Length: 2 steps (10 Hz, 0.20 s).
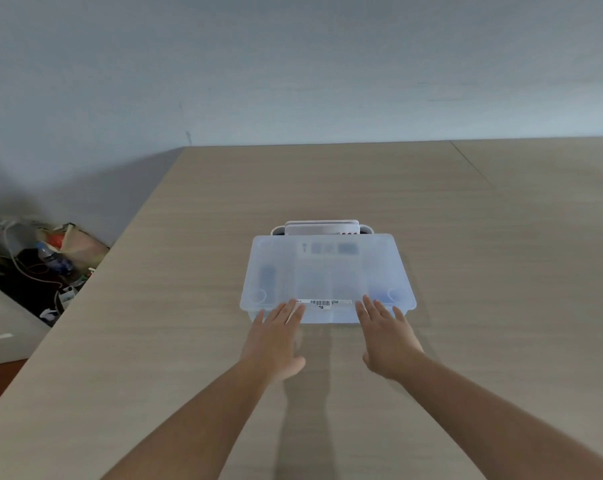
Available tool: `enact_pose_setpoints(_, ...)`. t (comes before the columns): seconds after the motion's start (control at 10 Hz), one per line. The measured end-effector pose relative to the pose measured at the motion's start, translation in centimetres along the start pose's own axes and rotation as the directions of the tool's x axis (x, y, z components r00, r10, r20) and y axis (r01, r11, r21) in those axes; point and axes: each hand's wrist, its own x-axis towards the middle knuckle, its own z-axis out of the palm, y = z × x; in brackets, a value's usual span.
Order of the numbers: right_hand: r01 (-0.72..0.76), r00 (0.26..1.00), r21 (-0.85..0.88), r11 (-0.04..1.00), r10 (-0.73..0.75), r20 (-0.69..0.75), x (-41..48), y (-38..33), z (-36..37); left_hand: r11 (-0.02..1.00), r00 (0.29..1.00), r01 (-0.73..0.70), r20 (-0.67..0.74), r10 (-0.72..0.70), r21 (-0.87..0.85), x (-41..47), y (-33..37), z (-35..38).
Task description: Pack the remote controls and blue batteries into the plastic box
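A translucent plastic box (pixel 328 271) sits in the middle of the wooden table (pixel 189 341), with its lid on top and a barcode sticker along the near edge. Blurred dark and blue shapes show through the lid; I cannot make out what they are. Behind the box a white holder (pixel 322 227) stands with flat white items in it. My left hand (pixel 276 337) lies flat, fingers spread, its fingertips at the box's near left edge. My right hand (pixel 385 336) is likewise flat with fingertips at the near right edge. Neither hand holds anything.
The table's left edge runs diagonally from the far wall toward me. Beyond it on the floor lies clutter (pixel 50 261): a bottle, bags and cables. A white furniture piece (pixel 2 330) stands at the lower left. A grey wall rises behind the table.
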Motion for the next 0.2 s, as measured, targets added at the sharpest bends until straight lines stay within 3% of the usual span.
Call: enact_pose_setpoints(0.2,0.012,0.997,0.189,0.982,-0.027,0.077,-0.5,0.5,-3.6,0.996,0.997,-0.023,0.072,0.030,-0.084,0.5,0.1,-3.6)
